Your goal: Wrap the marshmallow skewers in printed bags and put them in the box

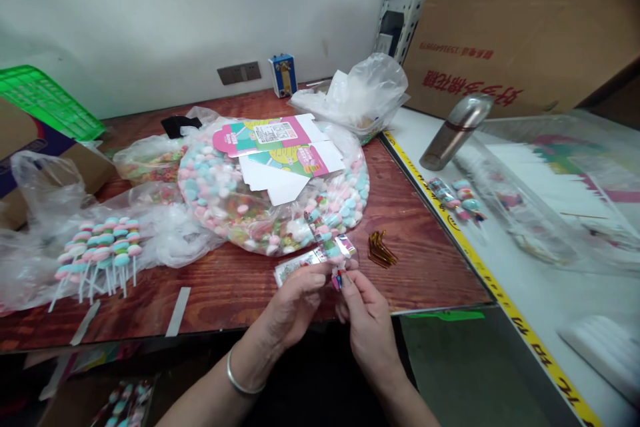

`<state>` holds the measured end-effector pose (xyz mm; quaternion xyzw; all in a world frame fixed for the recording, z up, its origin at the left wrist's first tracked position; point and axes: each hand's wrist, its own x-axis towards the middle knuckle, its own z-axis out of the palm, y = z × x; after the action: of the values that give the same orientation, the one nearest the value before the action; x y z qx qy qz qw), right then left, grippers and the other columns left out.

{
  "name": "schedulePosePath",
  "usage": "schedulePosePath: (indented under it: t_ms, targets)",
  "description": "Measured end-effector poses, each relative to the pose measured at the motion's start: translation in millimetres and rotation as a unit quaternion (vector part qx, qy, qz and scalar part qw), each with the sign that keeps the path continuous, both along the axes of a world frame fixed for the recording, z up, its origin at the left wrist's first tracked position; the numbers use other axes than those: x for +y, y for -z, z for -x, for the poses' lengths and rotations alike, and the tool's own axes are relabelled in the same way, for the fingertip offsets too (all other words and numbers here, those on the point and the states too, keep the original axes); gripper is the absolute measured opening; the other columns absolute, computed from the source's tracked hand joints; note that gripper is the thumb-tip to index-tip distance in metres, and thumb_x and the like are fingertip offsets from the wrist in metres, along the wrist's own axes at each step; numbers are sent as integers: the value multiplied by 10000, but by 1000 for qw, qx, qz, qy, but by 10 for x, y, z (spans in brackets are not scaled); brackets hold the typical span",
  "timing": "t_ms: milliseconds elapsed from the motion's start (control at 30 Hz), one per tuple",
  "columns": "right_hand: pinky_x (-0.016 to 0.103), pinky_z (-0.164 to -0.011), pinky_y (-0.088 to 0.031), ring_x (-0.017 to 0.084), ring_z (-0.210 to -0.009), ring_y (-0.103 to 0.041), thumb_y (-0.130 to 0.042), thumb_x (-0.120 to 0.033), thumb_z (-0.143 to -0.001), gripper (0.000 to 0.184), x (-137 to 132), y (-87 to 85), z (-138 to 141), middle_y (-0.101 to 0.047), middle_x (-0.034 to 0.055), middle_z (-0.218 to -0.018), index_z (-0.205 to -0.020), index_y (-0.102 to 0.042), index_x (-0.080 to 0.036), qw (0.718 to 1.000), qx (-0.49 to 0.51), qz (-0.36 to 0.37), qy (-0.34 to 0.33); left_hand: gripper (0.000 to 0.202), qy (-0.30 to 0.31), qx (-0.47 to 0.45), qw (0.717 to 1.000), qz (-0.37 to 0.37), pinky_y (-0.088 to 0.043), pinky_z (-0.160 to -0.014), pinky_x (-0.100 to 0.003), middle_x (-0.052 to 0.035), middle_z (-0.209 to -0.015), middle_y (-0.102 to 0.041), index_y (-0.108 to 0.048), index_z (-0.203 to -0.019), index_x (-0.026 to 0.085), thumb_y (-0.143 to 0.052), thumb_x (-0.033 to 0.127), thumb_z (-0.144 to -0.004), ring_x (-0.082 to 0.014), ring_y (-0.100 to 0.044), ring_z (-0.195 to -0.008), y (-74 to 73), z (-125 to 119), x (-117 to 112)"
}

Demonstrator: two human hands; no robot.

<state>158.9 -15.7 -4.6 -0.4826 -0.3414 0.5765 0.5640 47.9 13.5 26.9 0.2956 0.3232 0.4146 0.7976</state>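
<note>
Both my hands meet at the table's front edge around a small clear bag (333, 248) with pastel marshmallow pieces inside. The bag's gathered end, with a small red, blue and pink part, sits between the fingertips. My left hand (299, 300) is closed at the left of this end. From the right, my right hand (367, 307) pinches it between thumb and fingers. Beneath and left of the bag lie flat printed clear bags (299, 265). Several gold twist ties (383, 250) lie just right of my hands.
A large round tray of marshmallows (350, 203) stands behind my hands, with flattened printed cartons (280, 177) on top. Marshmallow skewers (107, 247) lie on plastic at left. To the right are wrapped skewers (457, 199), a metal flask (453, 137) and a clear bin (530, 227).
</note>
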Motion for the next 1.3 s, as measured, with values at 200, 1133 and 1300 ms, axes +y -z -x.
schedulePosePath:
  t_ms: [200,1133,1300]
  targets:
    - [201,-512,-369,79,-528,-408,-595,-459,-857,287,-37,-5,-22,-449,-52,-604,-773,-601,-184,999,-35,-15,-9,289,-69,83,994,10,-478,-810,-287,-67,-817,-725,-750,-996,139,-695,333,-789,-136,-631,-701,46,-75,-17]
    - [319,-645,-355,205,-706,-546,-520,-180,-880,170,65,319,-653,-595,36,-743,-719,-570,-201,647,-721,-195,-153,266,-143,364,904,-171,-327,-584,-217,30,-635,-506,-621,-720,151,-593,376,-859,-97,-435,-622,236,383,183]
    - [297,-577,-328,163,-555,-510,-436,-180,-923,241,79,222,-697,-549,7,-627,-693,-506,-205,603,-763,-229,-38,217,-127,481,821,-279,-387,-709,-253,-13,-799,-557,-616,-803,165,-448,225,-926,-143,-508,-773,104,393,163]
